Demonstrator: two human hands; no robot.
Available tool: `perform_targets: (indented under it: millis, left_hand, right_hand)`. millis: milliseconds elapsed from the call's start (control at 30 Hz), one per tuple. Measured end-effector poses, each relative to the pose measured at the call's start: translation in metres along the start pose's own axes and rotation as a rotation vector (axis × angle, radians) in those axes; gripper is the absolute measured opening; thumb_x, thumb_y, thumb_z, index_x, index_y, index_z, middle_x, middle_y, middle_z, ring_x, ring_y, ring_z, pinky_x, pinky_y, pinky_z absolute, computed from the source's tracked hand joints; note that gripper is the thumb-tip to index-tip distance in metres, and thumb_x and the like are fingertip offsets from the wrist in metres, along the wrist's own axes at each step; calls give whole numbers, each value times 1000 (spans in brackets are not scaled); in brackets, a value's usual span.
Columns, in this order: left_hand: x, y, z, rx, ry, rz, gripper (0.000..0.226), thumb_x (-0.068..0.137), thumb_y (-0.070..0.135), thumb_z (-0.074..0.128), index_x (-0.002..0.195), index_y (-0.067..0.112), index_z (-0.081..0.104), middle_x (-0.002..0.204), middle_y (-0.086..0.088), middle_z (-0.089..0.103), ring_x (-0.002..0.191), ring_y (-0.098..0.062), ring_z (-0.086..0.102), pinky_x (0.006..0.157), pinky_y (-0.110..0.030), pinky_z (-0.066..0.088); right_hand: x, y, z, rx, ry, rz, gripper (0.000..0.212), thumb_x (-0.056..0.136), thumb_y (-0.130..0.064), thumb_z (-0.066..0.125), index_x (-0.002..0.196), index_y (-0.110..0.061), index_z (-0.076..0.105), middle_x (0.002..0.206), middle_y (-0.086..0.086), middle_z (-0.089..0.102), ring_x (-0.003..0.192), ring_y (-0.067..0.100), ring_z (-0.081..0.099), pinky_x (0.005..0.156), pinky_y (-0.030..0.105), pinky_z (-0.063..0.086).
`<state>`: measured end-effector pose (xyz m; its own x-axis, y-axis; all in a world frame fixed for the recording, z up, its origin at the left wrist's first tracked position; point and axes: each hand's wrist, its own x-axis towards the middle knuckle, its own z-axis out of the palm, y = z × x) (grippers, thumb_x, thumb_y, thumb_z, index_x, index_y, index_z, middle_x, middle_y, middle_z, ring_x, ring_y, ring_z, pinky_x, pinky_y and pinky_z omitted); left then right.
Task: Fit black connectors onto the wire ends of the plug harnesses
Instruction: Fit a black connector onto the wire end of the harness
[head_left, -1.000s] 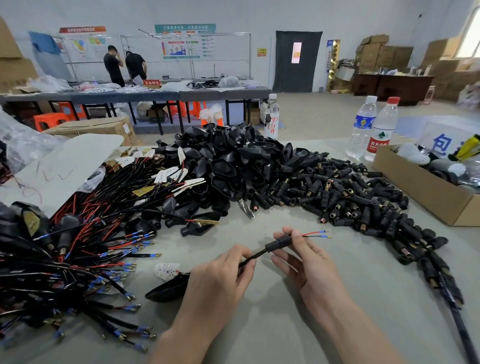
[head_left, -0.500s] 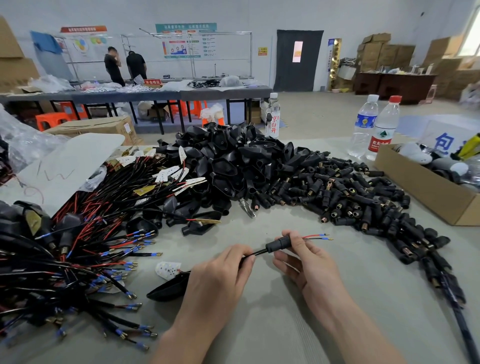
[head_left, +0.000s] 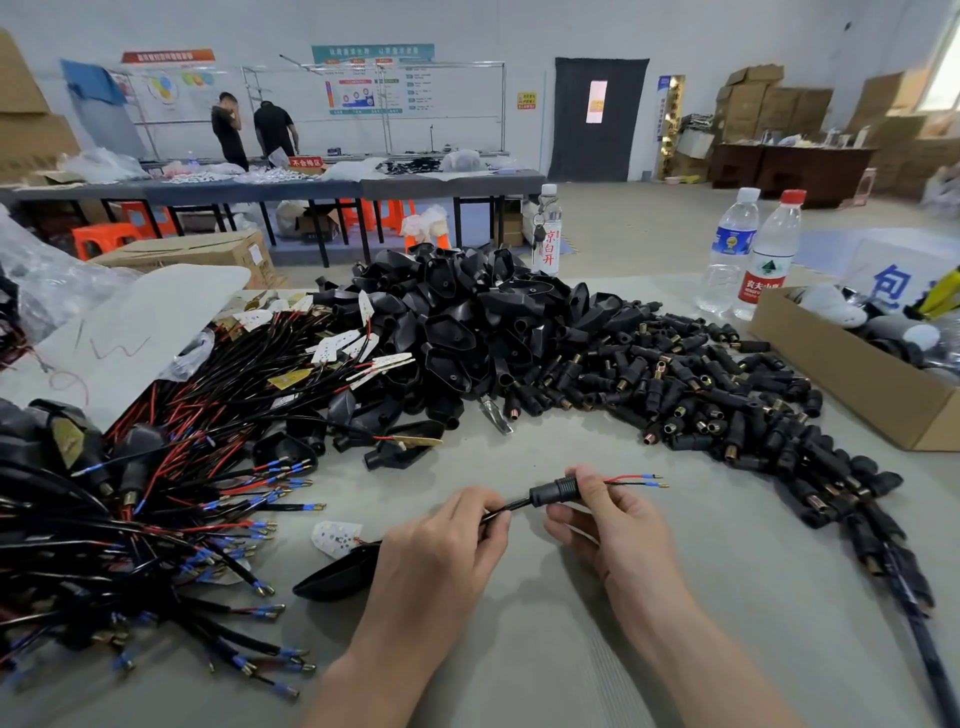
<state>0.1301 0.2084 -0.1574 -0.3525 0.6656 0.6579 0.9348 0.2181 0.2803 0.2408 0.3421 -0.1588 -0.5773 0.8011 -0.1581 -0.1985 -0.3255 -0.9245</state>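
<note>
head view – "what's in hand?"
– "left hand (head_left: 441, 551) pinches the harness cable (head_left: 511, 506); right hand (head_left: 618, 525) grips the black connector (head_left: 553, 490) on it, wire ends (head_left: 636, 480) sticking out, near the table's (head_left: 727, 597) front edge."

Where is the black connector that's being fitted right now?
Head view, lower centre: the connector is pinched by the right hand, just right of the left hand, which grips the cable.

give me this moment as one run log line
left hand: pinches harness cable | right hand: holds black connector on cable | wire ends: stick out past connector | plug shell: lies by left hand
</note>
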Motion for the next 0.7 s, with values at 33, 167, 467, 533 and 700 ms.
perform_targets:
  millis: [33,167,467,533,700]
  left_hand:
    - [0,0,0,-1,3,4,10,95,34,54,91,26,59,67,15,58,53,-4,54,44,-26,44]
    - [0,0,1,-9,11,14,14,95,36,51,90,26,58,67,13,58,51,-6,51,44,-27,43]
    - [0,1,3,-24,8,20,17,96,38,50,95,26,63,72,14,62,58,-9,55,49,-26,42]
    - [1,1,3,-9,26,28,18,96,38,51,98,26,65,76,15,64,65,-7,56,59,-26,44]
    - [3,-3,2,95,30,98,12,95,31,56,96,22,65,81,14,63,73,-13,59,78,-37,48]
  right_hand:
    - [0,0,0,2,2,2,26,94,-36,62,91,-12,69,92,10,77,75,14,73,80,33,58]
    - [-2,-1,0,24,9,6,28,93,-35,63,91,-8,71,90,9,77,76,16,74,71,27,61]
    - [-7,-2,6,94,-107,11,32,80,-38,68,89,-8,72,90,16,76,73,18,71,64,26,58]
    - [-6,-3,4,69,-87,-15,35,80,-39,68,92,-7,72,91,15,76,75,19,72,65,25,58]
    - [-2,-7,-1,118,-4,-28,30,83,-35,66,91,-7,73,92,13,76,73,17,71,64,24,59]
